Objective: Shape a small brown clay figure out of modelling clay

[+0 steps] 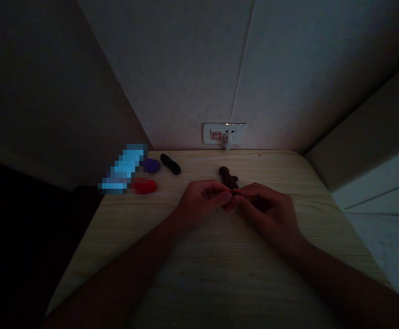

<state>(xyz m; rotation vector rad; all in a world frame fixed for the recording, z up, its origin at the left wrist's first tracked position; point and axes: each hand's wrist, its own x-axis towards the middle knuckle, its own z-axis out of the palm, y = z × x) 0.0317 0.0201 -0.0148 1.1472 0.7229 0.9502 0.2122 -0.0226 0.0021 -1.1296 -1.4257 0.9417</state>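
A dark brown modelling clay piece (229,178) lies on the table just beyond my fingertips, with a rounded knob at its far end and a small bump on its right side. My left hand (202,201) is closed in a pinch at its near end. From the other side, my right hand (271,210) pinches the same spot, fingertips meeting those of the left. My fingers hide the near end of the brown clay.
Left of my hands are a black clay roll (170,164), a purple lump (152,165) and a red lump (145,186). A blurred bright phone-like slab (124,169) is beside them. A socket (224,133) with a plug is on the wall behind the wooden table (199,274).
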